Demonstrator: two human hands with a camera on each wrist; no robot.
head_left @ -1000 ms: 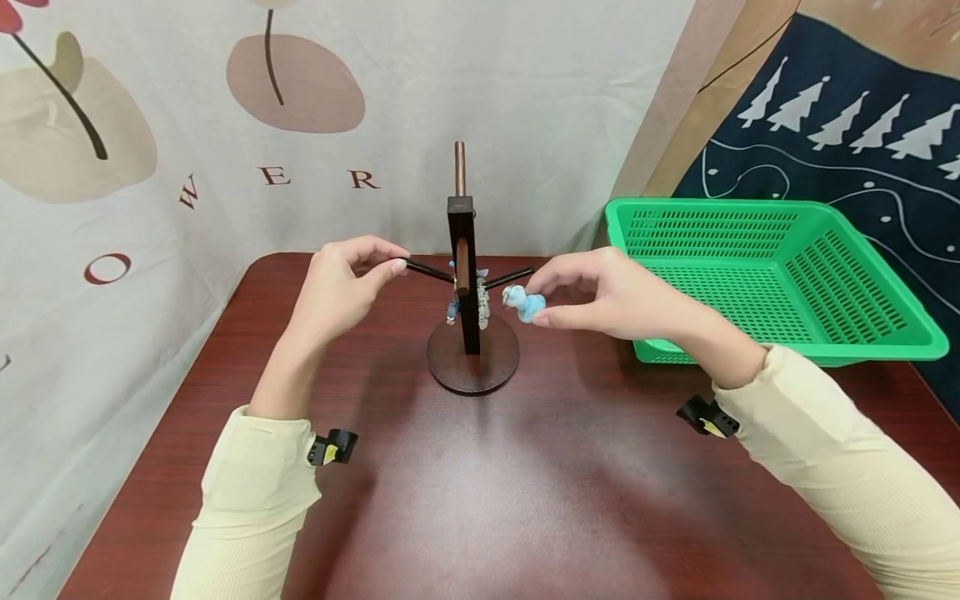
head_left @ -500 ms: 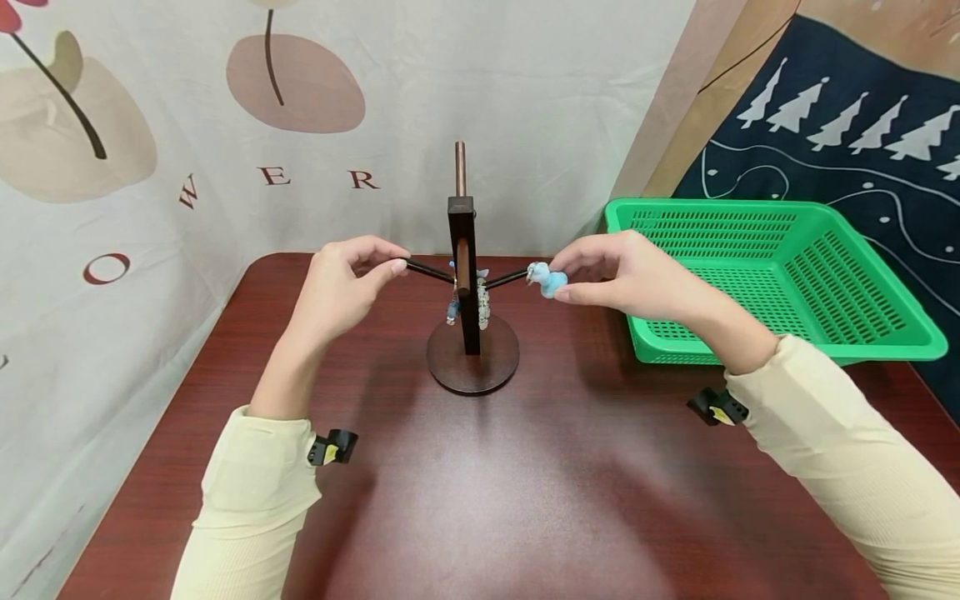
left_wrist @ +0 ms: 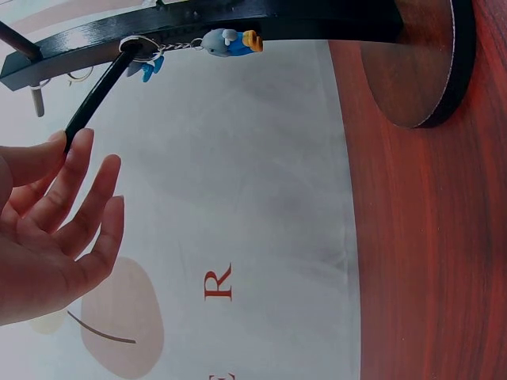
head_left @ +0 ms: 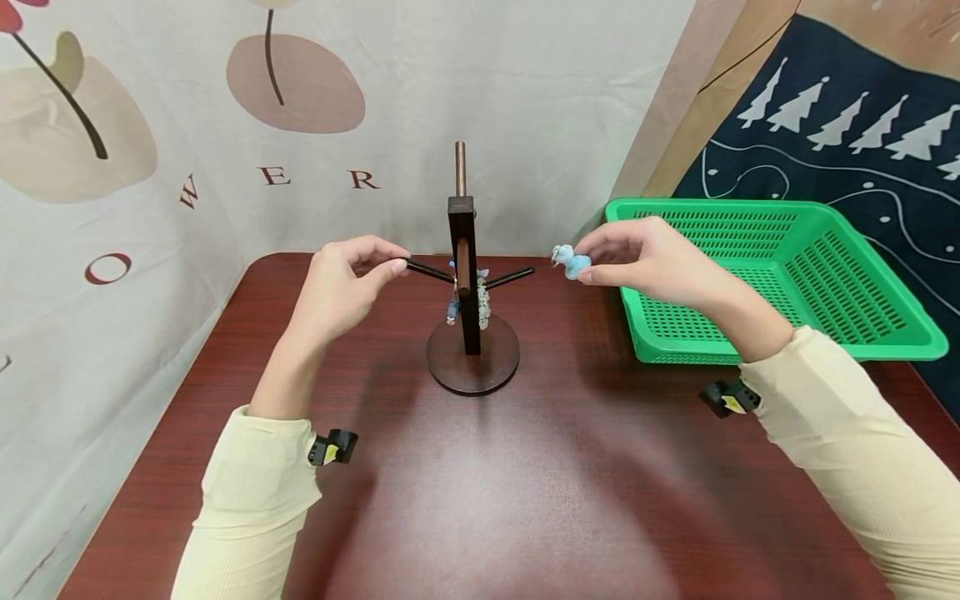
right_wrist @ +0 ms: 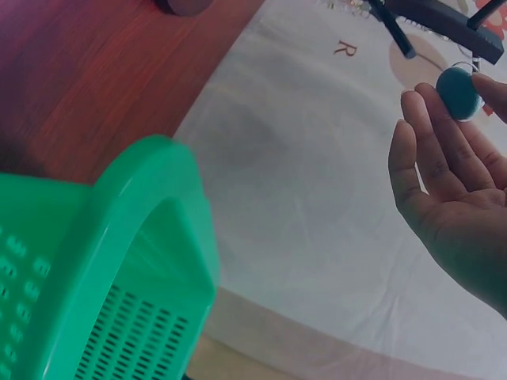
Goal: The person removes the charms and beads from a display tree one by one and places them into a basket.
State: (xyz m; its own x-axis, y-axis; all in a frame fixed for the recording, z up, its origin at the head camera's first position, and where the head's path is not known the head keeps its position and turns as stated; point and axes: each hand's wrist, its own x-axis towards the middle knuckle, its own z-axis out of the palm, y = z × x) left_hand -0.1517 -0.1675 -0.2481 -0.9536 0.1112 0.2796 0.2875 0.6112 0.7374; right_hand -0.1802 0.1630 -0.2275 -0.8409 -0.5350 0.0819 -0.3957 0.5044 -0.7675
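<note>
A dark wooden stand (head_left: pixel 468 283) with several pegs rises from a round base (head_left: pixel 495 367). My left hand (head_left: pixel 341 283) pinches the end of its left peg (head_left: pixel 429 269) between thumb and fingers. On that peg, in the left wrist view, hangs a keychain with a grey-blue figure (left_wrist: pixel 226 43). A clear beaded keychain (head_left: pixel 483 304) hangs on the right side, near the right peg (head_left: pixel 512 277). My right hand (head_left: pixel 652 262) pinches a light blue figure keychain (head_left: pixel 573 262), its metal ring pointing left. It is held in the air, apart from the right peg.
Behind and below my right hand stands a green plastic basket (head_left: pixel 780 350) with slotted walls, at the right of the table. The dark red table (head_left: pixel 420 500) meets a printed cloth backdrop (head_left: pixel 540 125) at the back.
My right hand has drawn away to the right and up with the blue keychain, from beside the right peg to near the basket's left rim. The left hand has stayed put.
</note>
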